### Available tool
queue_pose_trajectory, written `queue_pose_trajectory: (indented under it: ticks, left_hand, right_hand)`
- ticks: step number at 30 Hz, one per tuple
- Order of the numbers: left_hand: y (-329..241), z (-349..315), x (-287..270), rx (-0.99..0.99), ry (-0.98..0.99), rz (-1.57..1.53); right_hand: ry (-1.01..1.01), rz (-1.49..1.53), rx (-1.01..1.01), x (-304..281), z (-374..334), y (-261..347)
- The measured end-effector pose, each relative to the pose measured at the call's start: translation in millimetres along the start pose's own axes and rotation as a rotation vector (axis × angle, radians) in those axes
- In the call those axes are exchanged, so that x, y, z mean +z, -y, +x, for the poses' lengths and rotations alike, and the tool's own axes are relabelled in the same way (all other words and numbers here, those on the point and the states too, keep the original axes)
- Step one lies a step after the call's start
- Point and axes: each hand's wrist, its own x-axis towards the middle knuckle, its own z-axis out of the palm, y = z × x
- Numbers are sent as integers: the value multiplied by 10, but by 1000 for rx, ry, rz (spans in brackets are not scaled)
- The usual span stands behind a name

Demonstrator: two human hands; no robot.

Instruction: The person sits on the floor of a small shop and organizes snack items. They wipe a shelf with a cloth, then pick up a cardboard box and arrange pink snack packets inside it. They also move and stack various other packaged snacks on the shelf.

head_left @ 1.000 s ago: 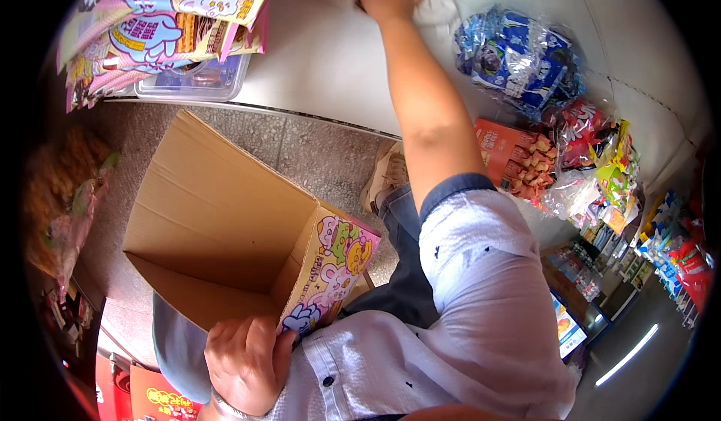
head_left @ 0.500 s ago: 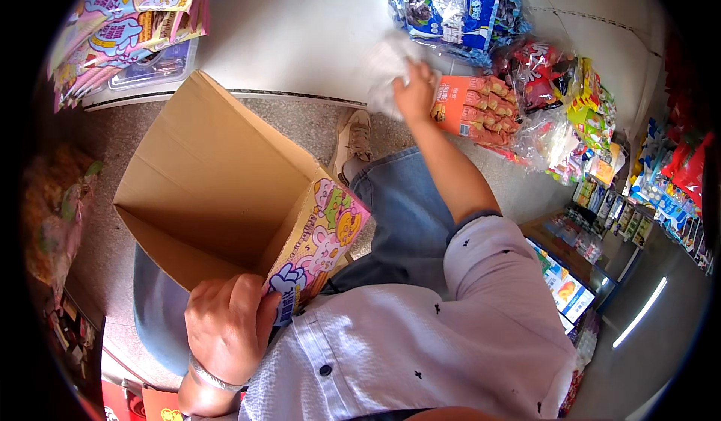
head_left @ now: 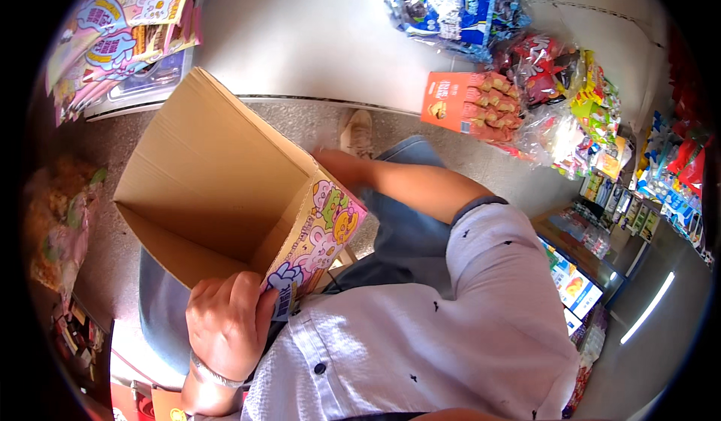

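An open cardboard box point(head_left: 218, 173) leans over my lap, bare brown inside, with a printed pink and yellow cartoon side. My left hand point(head_left: 227, 319) is closed on its near rim, thumb outside on the printed side. My right hand point(head_left: 336, 165) is beside the box's far right edge, low over the floor. Its fingers are blurred and hidden behind the cardboard, so what they hold cannot be made out.
The white counter point(head_left: 300, 38) bears pink snack packs point(head_left: 124, 38) at left. At right are a blue bag of packets point(head_left: 458, 12), an orange box of wrapped snacks point(head_left: 473, 105) and red snack bags point(head_left: 537, 64). A lit screen point(head_left: 571, 282) stands at lower right.
My right hand has moved from the counter down and left to the box's side. The crumpled white thing it had on the counter is out of sight. My left hand stays on the rim.
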Motion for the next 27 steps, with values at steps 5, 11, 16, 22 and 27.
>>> queue_pose_trajectory:
  ticks: [5,11,16,22,27]
  left_hand:
    - [78,-66,-37,1,21,20]
    - [204,1,-139,3,85,6]
    - [262,-10,-169,-50,85,5]
    - [189,-5,-235,-3,63,-9]
    - [256,-132,-206,53,37,-46]
  right_hand:
    - [-292,51,-94,-1061,54,354]
    - [-911,-183,248,-2967,915,-97]
    - [-971,-500,433,-2394,1709,443]
    - [-548,-795,-326,-689,1247,466]
    - [194,-241,-246,-568,387,626]
